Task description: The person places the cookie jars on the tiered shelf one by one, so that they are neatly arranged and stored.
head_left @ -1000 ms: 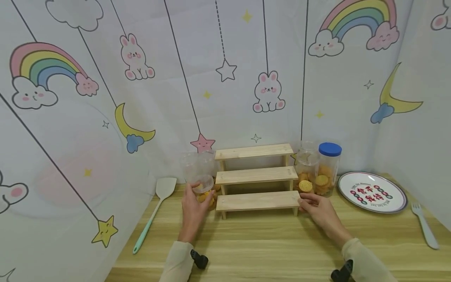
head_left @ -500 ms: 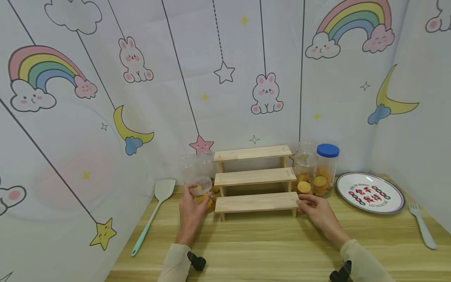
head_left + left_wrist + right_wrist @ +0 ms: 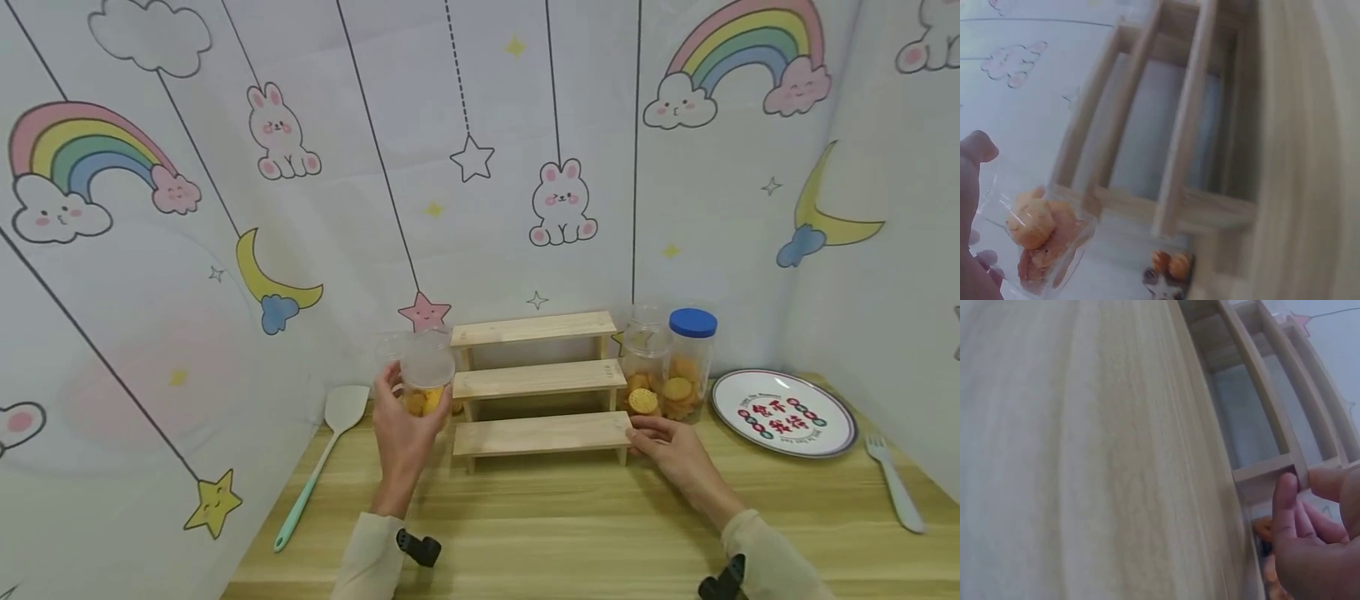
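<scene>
2 arms in pale sleeves (image 3: 371,554) reach forward over the table (image 3: 540,525), cut off at the bottom of the head view. The left hand (image 3: 407,433), its thumb and fingers spread jar-wide, grips a clear jar (image 3: 427,362) of orange pieces beside the left end of the 3-step wooden stand (image 3: 532,329). The right hand (image 3: 681,458), closed to a pinch, holds the right end of the stand's lowest step (image 3: 540,433). Each wrist view crops its hand; the left one is blurred. Jars behind the left hand are partly hidden, their contents hard to make out. Near the table's right edge, a plate (image 3: 783,446) bears 4 red Chinese characters with small, illegible lettering around them. Faint marks at the middle step's right end cannot be read. The blue-lidded jar (image 3: 692,323) shows no readable label.
</scene>
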`<state>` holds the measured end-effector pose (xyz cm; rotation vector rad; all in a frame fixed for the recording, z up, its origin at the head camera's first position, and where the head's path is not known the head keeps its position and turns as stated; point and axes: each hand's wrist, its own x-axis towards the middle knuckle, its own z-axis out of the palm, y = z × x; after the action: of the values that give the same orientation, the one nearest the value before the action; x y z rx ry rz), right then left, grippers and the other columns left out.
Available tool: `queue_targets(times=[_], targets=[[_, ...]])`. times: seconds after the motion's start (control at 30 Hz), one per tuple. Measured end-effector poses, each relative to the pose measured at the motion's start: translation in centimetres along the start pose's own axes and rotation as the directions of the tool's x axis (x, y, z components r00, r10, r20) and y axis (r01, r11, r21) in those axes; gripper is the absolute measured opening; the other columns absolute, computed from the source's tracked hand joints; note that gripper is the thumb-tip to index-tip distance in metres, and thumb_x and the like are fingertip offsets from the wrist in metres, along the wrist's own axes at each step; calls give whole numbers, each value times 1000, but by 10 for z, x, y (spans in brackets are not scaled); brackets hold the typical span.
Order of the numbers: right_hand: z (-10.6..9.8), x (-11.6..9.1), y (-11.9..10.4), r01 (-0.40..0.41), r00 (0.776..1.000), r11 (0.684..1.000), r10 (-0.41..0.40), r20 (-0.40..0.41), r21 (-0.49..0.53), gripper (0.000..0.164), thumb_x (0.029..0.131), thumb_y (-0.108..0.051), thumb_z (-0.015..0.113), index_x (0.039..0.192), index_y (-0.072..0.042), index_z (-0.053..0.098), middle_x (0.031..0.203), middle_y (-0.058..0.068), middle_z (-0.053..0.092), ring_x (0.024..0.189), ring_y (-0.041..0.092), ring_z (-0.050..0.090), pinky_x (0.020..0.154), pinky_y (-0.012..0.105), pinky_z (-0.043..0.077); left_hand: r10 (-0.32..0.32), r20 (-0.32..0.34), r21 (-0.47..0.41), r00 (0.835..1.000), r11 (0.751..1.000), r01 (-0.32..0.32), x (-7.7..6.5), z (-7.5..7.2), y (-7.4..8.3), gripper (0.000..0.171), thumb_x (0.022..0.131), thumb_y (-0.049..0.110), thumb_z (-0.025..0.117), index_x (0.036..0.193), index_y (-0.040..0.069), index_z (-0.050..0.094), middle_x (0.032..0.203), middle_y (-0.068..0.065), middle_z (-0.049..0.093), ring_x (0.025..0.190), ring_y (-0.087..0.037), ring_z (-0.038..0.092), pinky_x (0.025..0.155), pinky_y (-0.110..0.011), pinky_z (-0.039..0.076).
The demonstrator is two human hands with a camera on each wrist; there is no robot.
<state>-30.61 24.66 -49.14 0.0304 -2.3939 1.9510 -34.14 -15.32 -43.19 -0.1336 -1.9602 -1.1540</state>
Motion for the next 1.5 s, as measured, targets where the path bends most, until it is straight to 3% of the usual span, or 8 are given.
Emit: queue_targets(times=[0.27,0.4,0.57,0.77,1.0,1.2,1.33,1.5], targets=[[3,1,-1,-27,1000,999,27,-4,35,55,96,-29,70,137,5,54,104,4,71,93,15,71,83,24,59,-5,-45,-167,999,986,-2,29,13,35,85,75,47,87,144,18,47,135,0,61,122,-18,58,102,-46,51],[3,0,-1,-35,999,999,35,-17,13,53,97,-28,69,137,3,55,105,7,70,94,17,71,82,24,59,-18,-22,-273,1000,962,11,45,30,46,82,77,43,86,144,18,46,137,0,60,128,-14,56,107,-46,49],[3,-1,3,-43,999,999,43,-25,8,51,97,-28,69,136,2,56,105,7,70,93,19,71,82,24,59,-44,31,-350,999,935,52,60,55,49,81,81,38,84,146,15,42,146,-7,55,136,-23,52,114,-51,43],[4,-3,6,-47,998,998,48,-38,28,47,96,-25,70,134,2,59,105,7,71,91,19,72,83,25,60,-99,57,-317,993,942,112,73,77,49,85,82,41,83,149,18,36,155,-13,44,144,-24,44,118,-45,40],[3,1,5,-29,999,999,30,-37,24,51,96,-28,70,136,2,56,113,13,69,94,18,72,85,25,60,-123,115,-244,986,958,148,85,91,45,87,85,45,79,152,8,36,154,-14,45,144,-25,43,119,-39,39],[4,2,3,-8,999,1000,7,-41,-7,51,97,-27,68,137,3,55,113,14,68,92,18,72,82,25,60,-114,175,-86,978,988,130,78,89,37,75,87,32,80,149,7,46,144,-17,52,128,-33,57,105,-43,53],[4,1,3,-8,999,1000,7,-48,-19,51,97,-28,69,136,2,56,111,12,69,92,18,72,81,24,59,-120,180,-86,976,987,137,73,92,31,65,87,23,80,144,7,53,133,-17,55,115,-31,64,96,-38,58],[4,0,3,-22,998,999,20,-55,-26,49,96,-29,70,134,0,59,109,10,69,91,18,72,81,23,59,-119,161,-89,980,987,134,67,94,30,59,88,17,79,142,6,55,123,-16,59,113,-28,65,95,-36,58]])
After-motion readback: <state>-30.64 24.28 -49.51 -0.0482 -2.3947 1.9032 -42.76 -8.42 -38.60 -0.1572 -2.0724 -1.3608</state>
